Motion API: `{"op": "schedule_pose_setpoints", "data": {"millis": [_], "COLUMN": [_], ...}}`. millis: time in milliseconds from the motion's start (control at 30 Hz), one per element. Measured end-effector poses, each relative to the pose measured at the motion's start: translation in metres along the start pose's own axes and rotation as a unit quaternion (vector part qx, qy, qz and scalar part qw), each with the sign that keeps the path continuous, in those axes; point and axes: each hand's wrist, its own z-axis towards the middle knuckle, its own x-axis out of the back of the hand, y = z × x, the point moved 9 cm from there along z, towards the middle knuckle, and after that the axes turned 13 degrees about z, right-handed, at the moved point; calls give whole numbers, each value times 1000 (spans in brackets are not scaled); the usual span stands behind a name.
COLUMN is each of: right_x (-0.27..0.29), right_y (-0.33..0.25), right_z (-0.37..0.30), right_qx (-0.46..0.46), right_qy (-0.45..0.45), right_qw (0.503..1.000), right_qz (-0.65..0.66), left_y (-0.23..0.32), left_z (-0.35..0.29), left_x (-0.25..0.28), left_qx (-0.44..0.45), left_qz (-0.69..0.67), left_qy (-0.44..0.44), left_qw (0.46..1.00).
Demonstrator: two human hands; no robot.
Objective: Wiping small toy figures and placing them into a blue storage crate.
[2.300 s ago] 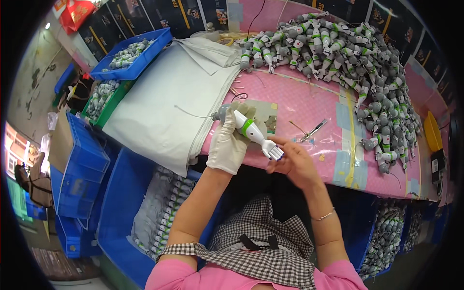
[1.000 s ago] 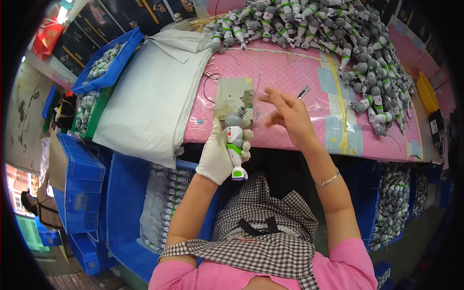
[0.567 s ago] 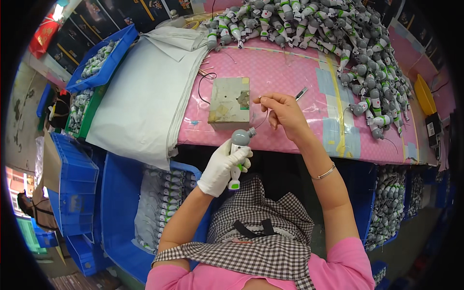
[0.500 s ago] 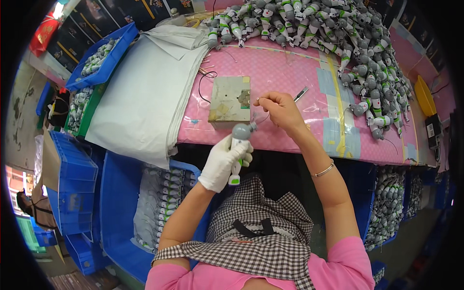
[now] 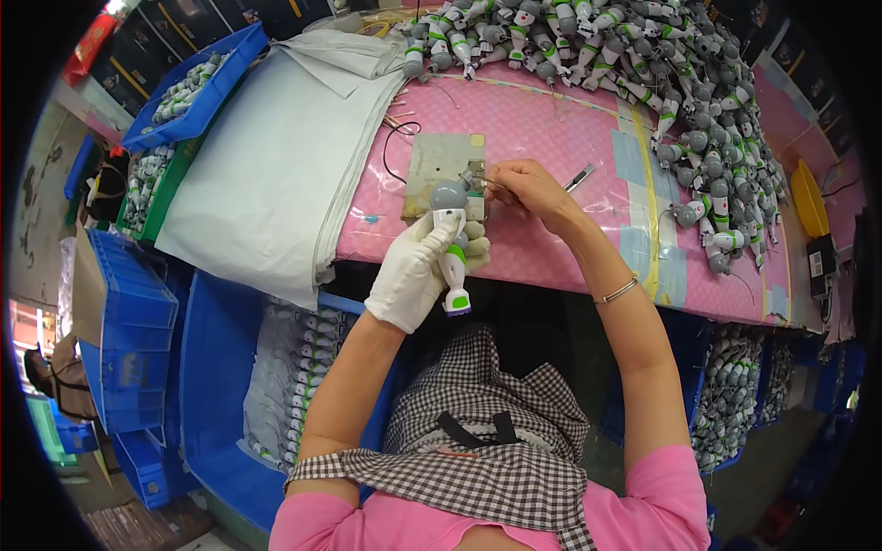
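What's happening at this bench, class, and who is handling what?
A person's gloved left hand holds a white, grey and green toy arm, whose grey end overlaps a metal box in view. The bare right hand is curled beside that end; whether it grips anything is unclear. Similar arms lie heaped across the pink table's far right, and a slim tool lies near the right hand.

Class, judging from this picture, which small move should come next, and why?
Perhaps nudge the grey end of the toy arm toward the right edge of the metal box: the gloved left hand grips the arm, that end overlaps the box in view, and the right hand is close by.
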Motion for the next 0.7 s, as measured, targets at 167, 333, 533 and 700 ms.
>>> {"op": "schedule_pose_setpoints", "data": {"millis": [167, 333, 533, 700], "right_x": [-3, -1, -3, -21], "right_y": [-5, -3, -66, -62], "right_z": [-2, -2, -41, -34], "right_qx": [19, -10, 329, 223], "right_qy": [15, 24, 222, 166], "right_qw": [999, 999, 903, 960], "right_qz": [-21, -34, -166, 30], "left_y": [-1, 3, -5, -6], "left_z": [11, 12, 3, -28], "left_x": [5, 3, 15, 26], "left_qx": [-22, -31, -16, 64], "left_qz": [-16, -35, -162, -440], "left_qy": [20, 30, -6, -123], "left_qw": [999, 998, 987, 887]}}
